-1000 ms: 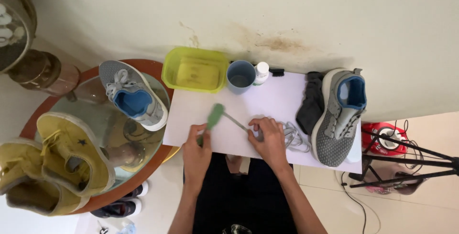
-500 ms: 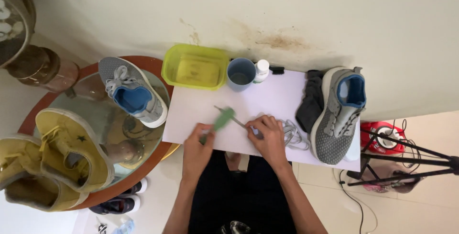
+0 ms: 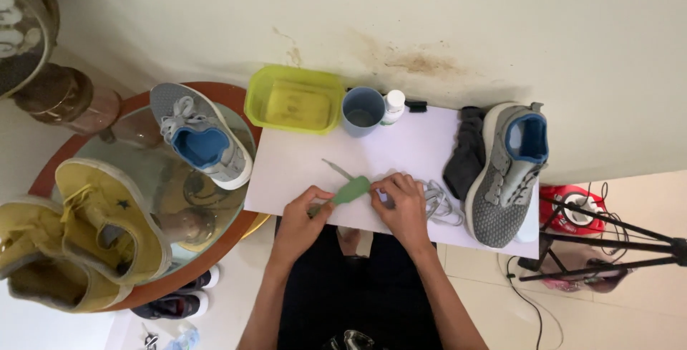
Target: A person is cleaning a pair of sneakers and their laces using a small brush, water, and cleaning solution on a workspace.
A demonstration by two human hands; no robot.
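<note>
Green brush gripped in left hand; right hand pinching grey shoelace on white board.

On the table, the laces lie between brush and shoe.

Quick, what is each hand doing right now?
Left hand: closed on the green brush.
Right hand: pressing down on the grey shoelace; its grip cannot be told.

Green brush, grey shoelace, yellow-green tub.
</note>
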